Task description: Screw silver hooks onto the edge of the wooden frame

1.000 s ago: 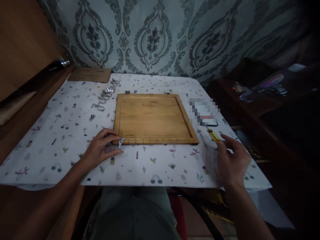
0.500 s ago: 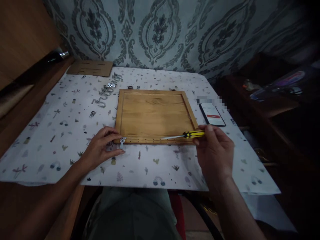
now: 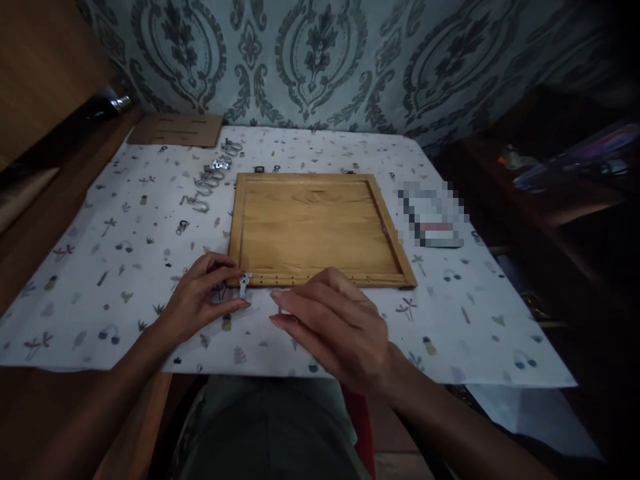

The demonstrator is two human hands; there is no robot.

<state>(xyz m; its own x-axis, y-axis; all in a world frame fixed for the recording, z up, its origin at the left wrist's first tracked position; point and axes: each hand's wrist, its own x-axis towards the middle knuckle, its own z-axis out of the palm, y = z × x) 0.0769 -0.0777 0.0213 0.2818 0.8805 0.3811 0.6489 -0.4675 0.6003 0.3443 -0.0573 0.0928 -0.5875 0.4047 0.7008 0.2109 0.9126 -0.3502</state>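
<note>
A shallow wooden framed panel (image 3: 310, 223) lies flat on the table, with a row of small dark holes along its front rail. At that rail's left end is a small silver metal hook (image 3: 245, 287). My left hand (image 3: 193, 297) has it between index finger and thumb, the fingertip against its upper part and the thumb at its lower end. My right hand (image 3: 340, 327) is closed in a pinch just in front of the rail, right of the hook. Something thin and small shows between its fingertips, too unclear to name. No screwdriver shows; the hand's back hides its palm.
A row of silver hooks (image 3: 213, 175) lies behind and left of the panel. Farther back is a brown cardboard piece (image 3: 175, 130). A blurred-out phone (image 3: 434, 217) rests at the right. Small metal fittings (image 3: 183, 228) lie on the patterned tablecloth (image 3: 125, 287).
My right hand has moved left from the panel's right corner toward the hook. The yellow-handled screwdriver it held is out of sight. My left hand stays at the hook.
</note>
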